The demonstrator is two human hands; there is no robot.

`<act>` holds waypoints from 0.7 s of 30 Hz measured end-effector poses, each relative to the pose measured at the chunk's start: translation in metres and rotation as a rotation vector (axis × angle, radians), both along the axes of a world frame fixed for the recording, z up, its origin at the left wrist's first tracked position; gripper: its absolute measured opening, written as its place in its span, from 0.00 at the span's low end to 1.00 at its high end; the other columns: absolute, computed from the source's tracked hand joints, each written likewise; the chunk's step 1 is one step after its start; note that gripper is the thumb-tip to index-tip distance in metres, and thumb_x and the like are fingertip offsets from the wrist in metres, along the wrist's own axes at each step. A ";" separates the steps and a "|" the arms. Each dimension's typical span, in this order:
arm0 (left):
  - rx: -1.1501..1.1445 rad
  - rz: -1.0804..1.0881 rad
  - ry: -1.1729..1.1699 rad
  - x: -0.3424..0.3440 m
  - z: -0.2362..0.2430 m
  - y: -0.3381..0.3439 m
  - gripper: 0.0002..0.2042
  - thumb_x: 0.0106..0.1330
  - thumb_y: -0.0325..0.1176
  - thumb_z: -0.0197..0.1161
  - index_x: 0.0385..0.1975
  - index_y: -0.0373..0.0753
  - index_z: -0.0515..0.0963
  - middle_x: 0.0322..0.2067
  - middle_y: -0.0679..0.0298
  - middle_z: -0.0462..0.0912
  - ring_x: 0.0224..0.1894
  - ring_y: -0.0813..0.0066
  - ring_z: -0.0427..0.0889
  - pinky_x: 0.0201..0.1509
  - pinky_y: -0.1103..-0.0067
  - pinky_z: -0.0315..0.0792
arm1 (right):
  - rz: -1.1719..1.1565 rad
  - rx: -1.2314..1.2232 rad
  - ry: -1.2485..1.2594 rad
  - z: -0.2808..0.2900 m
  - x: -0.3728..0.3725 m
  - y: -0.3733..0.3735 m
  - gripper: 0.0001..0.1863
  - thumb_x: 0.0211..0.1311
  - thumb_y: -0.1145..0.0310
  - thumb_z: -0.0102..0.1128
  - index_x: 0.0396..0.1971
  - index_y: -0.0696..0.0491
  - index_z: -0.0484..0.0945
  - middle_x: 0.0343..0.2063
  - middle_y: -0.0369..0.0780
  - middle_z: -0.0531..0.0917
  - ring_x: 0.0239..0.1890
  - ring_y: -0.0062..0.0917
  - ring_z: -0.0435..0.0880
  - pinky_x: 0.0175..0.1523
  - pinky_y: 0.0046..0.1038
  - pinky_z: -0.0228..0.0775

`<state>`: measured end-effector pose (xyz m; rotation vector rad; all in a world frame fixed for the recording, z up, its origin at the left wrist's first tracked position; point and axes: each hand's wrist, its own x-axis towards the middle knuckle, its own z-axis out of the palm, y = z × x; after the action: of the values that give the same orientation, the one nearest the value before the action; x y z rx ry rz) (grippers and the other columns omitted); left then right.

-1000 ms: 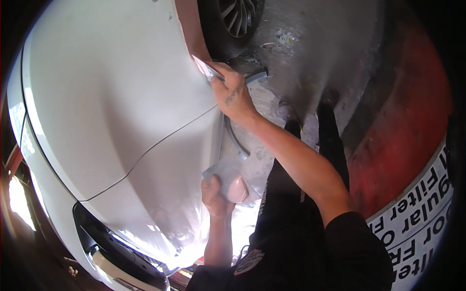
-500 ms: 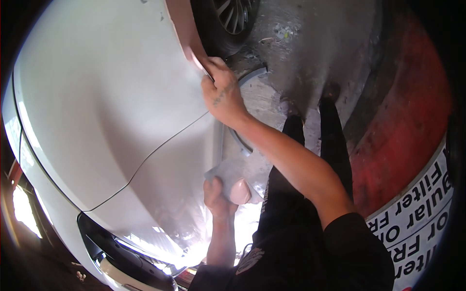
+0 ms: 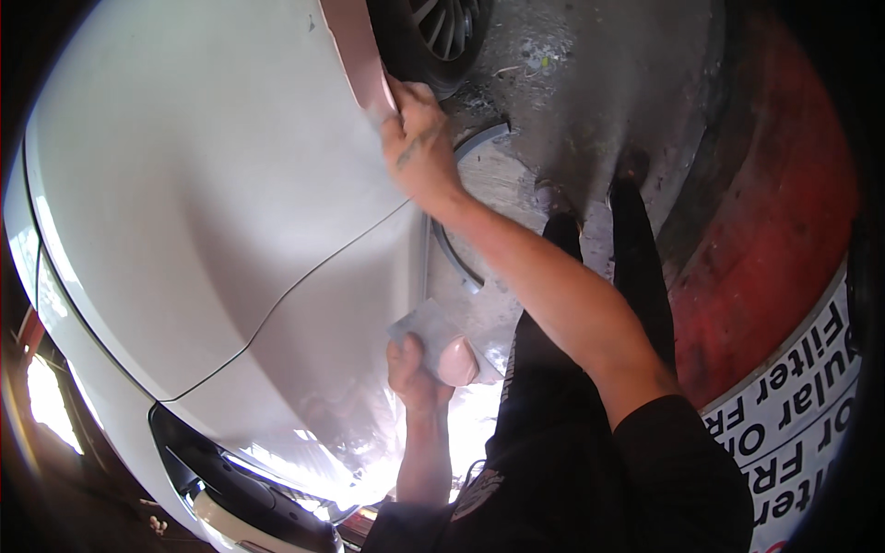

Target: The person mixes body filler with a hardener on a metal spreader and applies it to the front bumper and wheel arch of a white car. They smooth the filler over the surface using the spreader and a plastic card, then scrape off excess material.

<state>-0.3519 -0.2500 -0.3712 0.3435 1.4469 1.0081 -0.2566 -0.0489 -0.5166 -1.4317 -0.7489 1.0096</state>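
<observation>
A pale car body panel (image 3: 230, 166) fills the left side, with pink body filler (image 3: 355, 51) along its wheel-arch edge. My right hand (image 3: 422, 152) is closed at the lower end of that pink strip, beside the tyre. It grips a thin spreader, mostly hidden by the fingers and pressed close to the arch edge. Lower down, my left hand (image 3: 415, 373) holds a flat grey mixing board (image 3: 426, 323), thumb on top. On the board sits a smooth mound of pink filler (image 3: 457, 361).
The wheel (image 3: 447, 32) stands at the top, next to the arch. A curved grey trim strip (image 3: 449, 244) lies on the concrete floor (image 3: 590, 92) below the panel. To the right are a red surface (image 3: 774, 184) and printed white sheeting (image 3: 811, 405). A side mirror (image 3: 249, 493) juts out at lower left.
My right hand has moved slightly up along the arch edge and turned, so the spreader blade shows less. My left hand and the board are nearly where they were.
</observation>
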 end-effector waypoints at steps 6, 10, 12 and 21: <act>-0.018 0.047 0.109 0.004 0.001 0.006 0.19 0.76 0.42 0.53 0.48 0.29 0.76 0.34 0.52 0.84 0.33 0.66 0.83 0.34 0.76 0.76 | 0.057 0.074 0.096 0.019 0.000 -0.027 0.25 0.57 0.81 0.48 0.57 0.63 0.74 0.50 0.54 0.77 0.55 0.48 0.77 0.62 0.41 0.67; 0.017 -0.016 0.062 0.002 0.002 0.008 0.18 0.76 0.43 0.54 0.44 0.30 0.76 0.31 0.53 0.83 0.28 0.69 0.80 0.29 0.77 0.71 | 0.041 -0.026 0.190 0.009 0.024 -0.028 0.23 0.61 0.77 0.46 0.55 0.63 0.77 0.52 0.55 0.80 0.55 0.48 0.80 0.62 0.39 0.69; 0.019 -0.028 0.068 0.003 0.001 0.010 0.19 0.75 0.44 0.55 0.44 0.30 0.76 0.30 0.53 0.82 0.27 0.69 0.79 0.28 0.77 0.70 | 0.003 -0.046 0.155 -0.010 0.026 -0.016 0.23 0.62 0.74 0.46 0.55 0.63 0.78 0.53 0.56 0.81 0.56 0.48 0.81 0.62 0.38 0.69; 0.002 0.011 0.071 0.006 0.003 0.001 0.18 0.74 0.44 0.57 0.44 0.30 0.76 0.30 0.55 0.82 0.27 0.70 0.79 0.27 0.78 0.70 | 0.016 -0.002 0.049 0.012 0.005 -0.003 0.25 0.59 0.80 0.50 0.59 0.61 0.73 0.52 0.55 0.76 0.55 0.50 0.76 0.62 0.43 0.68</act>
<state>-0.3457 -0.2489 -0.3684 0.3763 1.5138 1.0146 -0.2519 -0.0522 -0.5046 -1.3995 -0.7247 1.0543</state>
